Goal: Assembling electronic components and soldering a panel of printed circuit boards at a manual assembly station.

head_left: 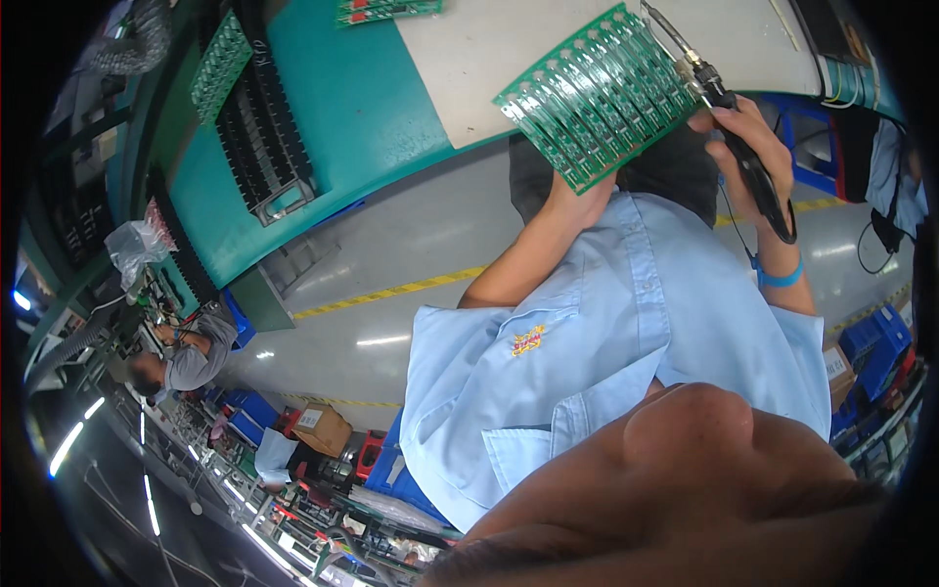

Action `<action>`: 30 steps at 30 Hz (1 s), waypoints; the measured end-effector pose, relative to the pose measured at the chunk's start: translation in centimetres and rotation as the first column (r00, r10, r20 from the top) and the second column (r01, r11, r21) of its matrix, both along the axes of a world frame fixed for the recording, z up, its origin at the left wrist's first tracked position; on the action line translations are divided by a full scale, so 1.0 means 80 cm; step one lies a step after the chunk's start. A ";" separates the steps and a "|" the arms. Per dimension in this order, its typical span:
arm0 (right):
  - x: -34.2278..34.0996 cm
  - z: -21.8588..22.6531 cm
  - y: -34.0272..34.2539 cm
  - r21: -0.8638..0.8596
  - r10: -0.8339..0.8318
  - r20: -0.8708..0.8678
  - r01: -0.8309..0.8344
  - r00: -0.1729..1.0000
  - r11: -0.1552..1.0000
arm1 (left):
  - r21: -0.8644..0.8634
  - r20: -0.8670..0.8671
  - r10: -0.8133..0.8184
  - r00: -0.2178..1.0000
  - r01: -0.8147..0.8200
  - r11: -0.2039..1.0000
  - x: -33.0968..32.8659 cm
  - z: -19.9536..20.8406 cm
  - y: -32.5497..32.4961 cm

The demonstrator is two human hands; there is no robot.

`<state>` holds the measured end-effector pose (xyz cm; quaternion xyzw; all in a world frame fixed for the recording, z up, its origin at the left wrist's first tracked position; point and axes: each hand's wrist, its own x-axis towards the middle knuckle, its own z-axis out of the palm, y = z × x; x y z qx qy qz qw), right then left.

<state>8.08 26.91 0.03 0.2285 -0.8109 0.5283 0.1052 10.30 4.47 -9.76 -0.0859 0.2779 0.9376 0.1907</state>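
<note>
A green circuit board panel (pixel 599 98) with rows of long, shiny silver parts is held tilted above the bench edge. My left hand (pixel 587 199) grips it from beneath; most of the fingers are hidden behind the panel. In my right hand (pixel 758 147) is a soldering iron (pixel 706 80) with a black handle, its fingers wrapped around the grip. The iron's metal tip points up and left, close to the panel's upper right corner; I cannot tell whether they touch. A blue wrist strap (pixel 782 278) with a cord circles my right wrist.
A pale mat (pixel 460 83) lies on the green bench (pixel 377 117). To the left stands a black slotted rack (pixel 264 147), with another green panel (pixel 223 68) at it. More boards (pixel 386 10) lie at the far edge. A co-worker (pixel 201 350) sits further left.
</note>
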 end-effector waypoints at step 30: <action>-0.052 -0.025 0.013 0.024 -0.202 -0.290 0.218 0.935 0.976 | -0.574 -0.619 -0.623 0.478 -0.817 -0.056 -0.178 0.182 -0.077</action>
